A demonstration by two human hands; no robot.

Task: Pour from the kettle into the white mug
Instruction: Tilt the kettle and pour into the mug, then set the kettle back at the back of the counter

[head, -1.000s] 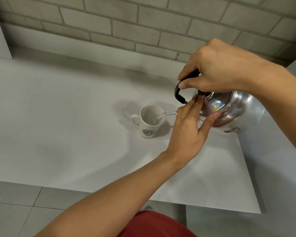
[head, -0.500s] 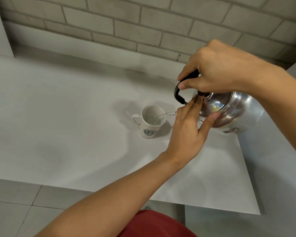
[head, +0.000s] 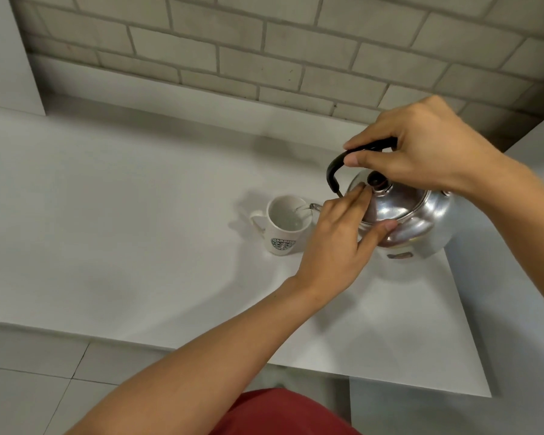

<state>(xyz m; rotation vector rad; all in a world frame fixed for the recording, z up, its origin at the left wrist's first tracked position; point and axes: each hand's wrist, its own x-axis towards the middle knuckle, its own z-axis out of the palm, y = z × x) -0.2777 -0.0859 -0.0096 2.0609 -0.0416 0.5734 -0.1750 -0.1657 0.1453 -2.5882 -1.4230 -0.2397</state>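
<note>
A shiny steel kettle (head: 415, 221) is tilted to the left above the white table (head: 139, 246). My right hand (head: 418, 152) grips its black handle (head: 335, 171) from above. My left hand (head: 336, 243) rests its fingertips on the kettle's lid near the black knob, with the thumb against the kettle's side. The spout tip (head: 314, 206) shows just past my left hand, over the rim of the white mug (head: 285, 224). The mug stands upright, has a green logo and its handle points left. A thin stream of water runs from the spout into it.
A grey brick wall (head: 264, 51) rises behind the table. The table's front edge (head: 170, 340) runs above a tiled floor. A second white surface (head: 515, 309) adjoins on the right. My red clothing (head: 280, 416) shows at the bottom.
The kettle has tipped back a little toward upright, so the lid and its knob show more. The stream into the mug is shorter. Both hands keep their hold.
</note>
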